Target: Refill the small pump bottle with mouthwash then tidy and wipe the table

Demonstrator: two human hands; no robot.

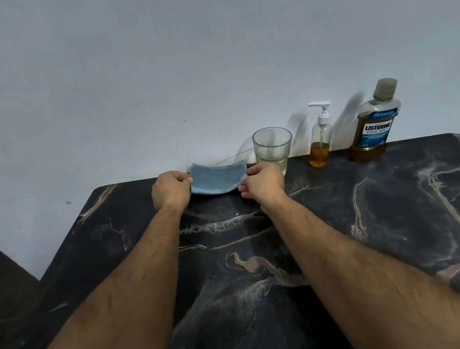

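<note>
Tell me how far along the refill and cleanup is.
Mostly done: the pump bottle holds amber liquid with its pump on, and the mouthwash bottle is capped. Both hands, left hand and right hand, hold the blue cloth. Setting it down remains.

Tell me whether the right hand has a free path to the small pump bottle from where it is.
Probably yes, once it lets go. The right hand is pinching one end of the blue cloth, and the drinking glass stands just beyond it. The small pump bottle is further right, with bare table in front.
</note>
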